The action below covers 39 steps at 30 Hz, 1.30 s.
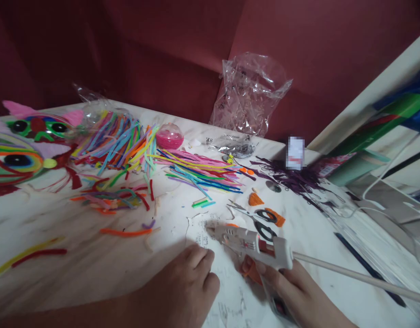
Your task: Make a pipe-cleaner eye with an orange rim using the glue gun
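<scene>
My right hand (300, 289) is wrapped round the handle of a white hot glue gun (274, 253). The nozzle points left, over a torn sheet of paper with printed marks (196, 223), and a long glue stick (353, 277) sticks out at the back. An orange fuzzy piece (253, 273) shows by my right fingers; whether they touch it I cannot tell. My left hand (187, 284) is closed, knuckles up, just below and left of the nozzle. Anything inside its fingers is hidden. Black-handled scissors (260, 221) lie open beyond the gun.
Colourful pipe cleaners (107, 141) are heaped at the back left beside two decorated animal masks (17, 159). Behind stand a pink container with a clear dome (169, 135) and a crumpled plastic bag (249, 98). Dark purple strips (295, 177) and a dark stick (370, 269) lie right.
</scene>
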### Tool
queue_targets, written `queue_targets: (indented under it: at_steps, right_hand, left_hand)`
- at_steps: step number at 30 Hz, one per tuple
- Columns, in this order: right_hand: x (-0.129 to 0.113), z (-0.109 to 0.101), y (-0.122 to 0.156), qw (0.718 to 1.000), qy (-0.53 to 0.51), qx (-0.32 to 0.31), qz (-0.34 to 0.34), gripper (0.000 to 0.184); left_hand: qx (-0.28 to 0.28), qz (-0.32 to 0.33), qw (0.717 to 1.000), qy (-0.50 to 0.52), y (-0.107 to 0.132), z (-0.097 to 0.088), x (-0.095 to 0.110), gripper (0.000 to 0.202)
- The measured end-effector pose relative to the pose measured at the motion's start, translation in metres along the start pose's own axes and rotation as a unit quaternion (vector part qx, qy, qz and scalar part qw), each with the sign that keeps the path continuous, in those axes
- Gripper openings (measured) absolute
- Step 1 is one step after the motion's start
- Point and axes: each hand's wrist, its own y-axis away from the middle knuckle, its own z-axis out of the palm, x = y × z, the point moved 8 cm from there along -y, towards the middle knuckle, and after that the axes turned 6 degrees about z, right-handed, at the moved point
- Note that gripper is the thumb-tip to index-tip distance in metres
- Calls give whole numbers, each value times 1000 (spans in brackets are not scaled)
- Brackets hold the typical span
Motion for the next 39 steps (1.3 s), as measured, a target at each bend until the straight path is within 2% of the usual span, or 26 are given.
queue_targets:
  at_steps: [8, 13, 22, 27, 31, 39]
  right_hand:
    - [5, -1, -2, 1000, 6, -17, 13, 45]
    - [10, -2, -4, 999, 2, -31, 27, 45]
    - [15, -19, -7, 999, -17, 24, 45, 48]
    - [7, -11, -3, 999, 5, -4, 35, 46]
    - [0, -6, -1, 1000, 15, -10, 8, 43]
    - [3, -5, 0, 1000, 10, 0, 3, 37]
  left_hand:
    - [-1, -15, 1000, 16, 1, -1, -2, 11]
    - [-23, -18, 999, 43, 0, 2, -2, 9]
    - [-36, 13, 999, 25, -1, -5, 0, 6]
    - [-24, -14, 999, 22, -1, -6, -2, 8]
    - [-27, -5, 999, 31, -1, -3, -1, 6]
    - [-21, 0, 1000, 18, -2, -3, -3, 7]
